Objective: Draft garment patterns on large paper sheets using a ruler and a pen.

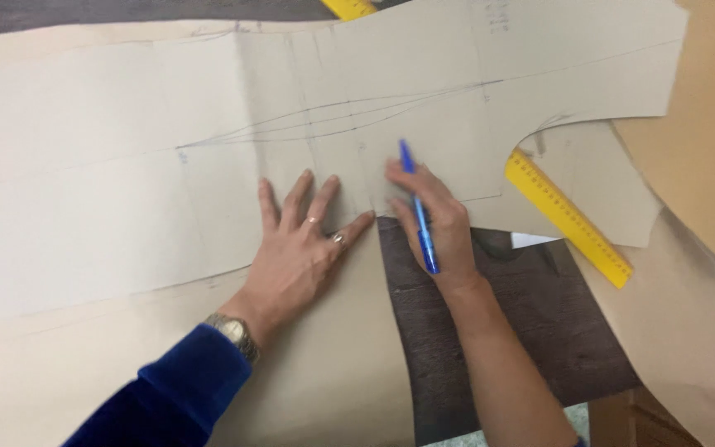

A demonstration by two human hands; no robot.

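Observation:
A large beige paper pattern piece (126, 165) with faint pencil lines lies flat across the table. My left hand (301, 244) presses on it, fingers spread, with rings and a wristwatch showing above a blue sleeve. My right hand (436, 219) rests on the paper's lower edge and holds a blue pen (418, 207) laid along the fingers, its tip pointing away from me. A yellow ruler (568, 219) lies diagonally to the right of that hand, partly under the paper.
More brown paper (705, 124) lies at the right and under the pattern at the front. A dark wooden tabletop (523, 323) shows between the sheets. A second yellow ruler end (347, 7) pokes out at the top edge.

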